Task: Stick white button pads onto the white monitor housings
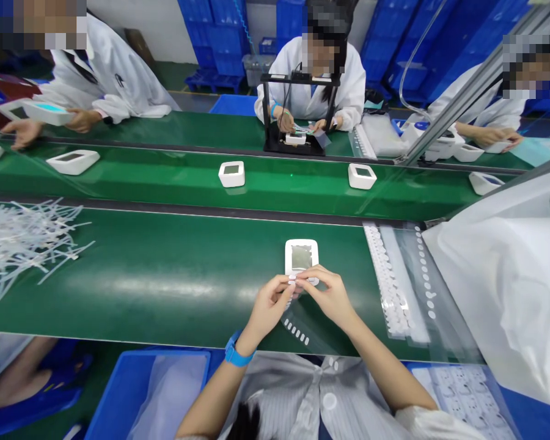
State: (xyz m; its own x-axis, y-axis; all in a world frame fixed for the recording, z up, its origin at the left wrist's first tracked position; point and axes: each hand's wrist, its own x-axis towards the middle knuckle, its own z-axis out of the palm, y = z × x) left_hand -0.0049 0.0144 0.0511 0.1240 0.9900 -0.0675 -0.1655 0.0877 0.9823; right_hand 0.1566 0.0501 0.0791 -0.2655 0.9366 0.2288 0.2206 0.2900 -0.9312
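Observation:
A white device with a grey screen (pixel 301 255) lies on the green bench just beyond my fingertips. My left hand (pixel 269 300), with a blue band at the wrist, is closed in a pinch on a clear strip of small white oval stickers (pixel 297 332). The strip trails down toward the bench's front edge. Thumb and forefinger of my right hand (pixel 326 294) meet the left fingertips at a small white sticker (pixel 293 278), in front of the device's lower edge. The other fingers are partly hidden behind the strip.
More sticker strips (pixel 396 287) lie at the right beside a white plastic sheet (pixel 508 293). A heap of thin white strips (pixel 27 238) sits at the left. Beyond, a green conveyor (pixel 165 180) carries several white devices (pixel 231 174). Co-workers (pixel 311 85) sit across it.

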